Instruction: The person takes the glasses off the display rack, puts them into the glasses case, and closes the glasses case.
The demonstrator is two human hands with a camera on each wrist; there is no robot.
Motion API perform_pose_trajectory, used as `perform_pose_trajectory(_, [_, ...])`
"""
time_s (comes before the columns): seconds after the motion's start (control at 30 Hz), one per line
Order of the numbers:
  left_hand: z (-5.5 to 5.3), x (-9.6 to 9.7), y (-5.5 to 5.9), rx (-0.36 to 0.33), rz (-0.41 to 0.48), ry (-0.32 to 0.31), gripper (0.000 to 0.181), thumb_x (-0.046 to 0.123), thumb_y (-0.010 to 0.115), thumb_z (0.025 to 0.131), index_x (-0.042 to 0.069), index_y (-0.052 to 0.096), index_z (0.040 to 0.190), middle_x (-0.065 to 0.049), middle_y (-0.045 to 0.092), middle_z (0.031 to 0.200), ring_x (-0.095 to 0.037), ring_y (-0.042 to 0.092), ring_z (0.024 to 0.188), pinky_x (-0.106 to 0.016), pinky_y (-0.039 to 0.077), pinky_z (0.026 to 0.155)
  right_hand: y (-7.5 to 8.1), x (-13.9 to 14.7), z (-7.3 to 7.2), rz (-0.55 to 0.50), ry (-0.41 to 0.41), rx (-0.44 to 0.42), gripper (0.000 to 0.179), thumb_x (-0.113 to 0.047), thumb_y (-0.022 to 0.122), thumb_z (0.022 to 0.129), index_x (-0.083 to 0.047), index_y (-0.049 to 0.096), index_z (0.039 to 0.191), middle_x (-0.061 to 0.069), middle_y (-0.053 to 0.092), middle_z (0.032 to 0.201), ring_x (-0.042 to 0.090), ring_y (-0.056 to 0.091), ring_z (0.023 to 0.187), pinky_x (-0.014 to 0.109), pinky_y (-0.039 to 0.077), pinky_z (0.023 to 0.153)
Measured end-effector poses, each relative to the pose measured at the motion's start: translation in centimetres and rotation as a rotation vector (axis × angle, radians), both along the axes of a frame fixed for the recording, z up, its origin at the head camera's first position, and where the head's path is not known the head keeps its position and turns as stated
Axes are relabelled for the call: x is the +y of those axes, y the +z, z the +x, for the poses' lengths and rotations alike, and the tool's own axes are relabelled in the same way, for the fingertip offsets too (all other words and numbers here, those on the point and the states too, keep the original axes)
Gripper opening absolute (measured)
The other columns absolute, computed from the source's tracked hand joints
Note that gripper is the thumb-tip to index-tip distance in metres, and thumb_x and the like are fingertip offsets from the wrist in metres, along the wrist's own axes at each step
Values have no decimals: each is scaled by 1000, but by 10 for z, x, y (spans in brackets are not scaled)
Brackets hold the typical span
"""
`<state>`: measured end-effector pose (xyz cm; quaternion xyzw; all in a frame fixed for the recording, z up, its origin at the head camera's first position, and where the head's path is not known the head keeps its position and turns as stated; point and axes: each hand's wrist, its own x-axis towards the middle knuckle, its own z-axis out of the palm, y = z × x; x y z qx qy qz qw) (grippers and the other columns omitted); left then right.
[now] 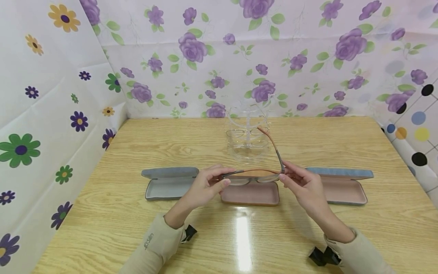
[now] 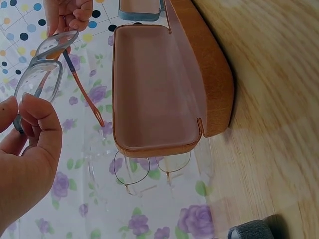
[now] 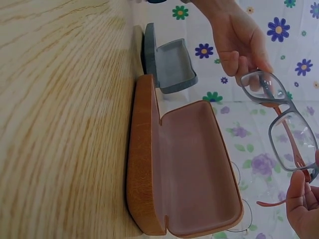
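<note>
Glasses (image 1: 253,179) pinched at both ends by left hand (image 1: 207,186) and right hand (image 1: 304,185); orange case (image 1: 249,197) lies open below grip. Temple (image 1: 276,150) at right hand juts beyond grip: careless swing could snag spectacle stand (image 1: 248,127). Uneven pull could strain hinge (image 1: 282,171); slipped pinch could smudge lens (image 1: 239,182).

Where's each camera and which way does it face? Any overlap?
Head: on the head, facing forward and down at the glasses; left hand, right hand and sleeves show.
Left wrist: on that wrist, facing forward and rightward, sideways picture: brown case, blue case, both hands.
Right wrist: on that wrist, facing forward and leftward, sideways picture: brown case, grey case, both hands.
Shared by both wrist views: glasses, brown case, both hands.
</note>
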<state>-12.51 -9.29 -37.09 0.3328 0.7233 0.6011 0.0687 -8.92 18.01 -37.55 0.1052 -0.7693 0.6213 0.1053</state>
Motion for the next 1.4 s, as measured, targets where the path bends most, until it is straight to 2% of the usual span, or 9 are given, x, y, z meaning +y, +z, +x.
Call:
perform_pose_trajectory(0.23, [0,-1,0,5,4,-5,30,-2,53,90,-10,54,119,-11,52,84,-26,45,53,-26,45,48,1,0,-1,14,20,-1,37,-3,59,88,4,54,123,-3,59,90,7,60,77,24,52,64])
perform_pose_trajectory(0.33, [0,-1,-1,17,-2,-5,29,-1,53,90,-8,55,118,-11,52,83,-19,44,52,-26,43,47,2,1,-1,29,33,0,36,-3,58,88,4,54,123,-2,59,90,8,60,76,24,52,63])
perform_pose_trajectory(0.63, [-1,-1,0,44,-2,-5,28,2,53,91,-7,57,117,-10,54,84,-12,43,52,-24,40,46,5,2,-1,38,75,0,36,-3,58,88,3,53,124,1,59,90,10,59,74,23,51,62])
perform_pose_trajectory(0.9, [0,-2,1,19,-2,-6,29,0,53,91,-7,56,119,-11,54,86,-32,45,54,-27,44,47,5,3,-2,60,90,1,36,-4,57,89,1,54,124,3,60,92,11,59,74,23,51,61])
perform_pose_trajectory(1.1, [-1,-2,0,15,7,-9,30,1,53,91,-9,55,119,-10,53,85,-31,45,54,-27,44,48,5,4,-3,59,106,4,35,-3,57,89,1,55,124,4,61,94,9,60,73,24,51,62])
perform_pose_trajectory(1.4, [0,-2,2,9,8,-7,30,1,53,91,-9,55,119,-12,54,90,-21,44,54,-24,41,48,7,4,-3,71,118,4,34,-3,57,89,1,55,123,-6,61,98,9,60,74,23,51,62])
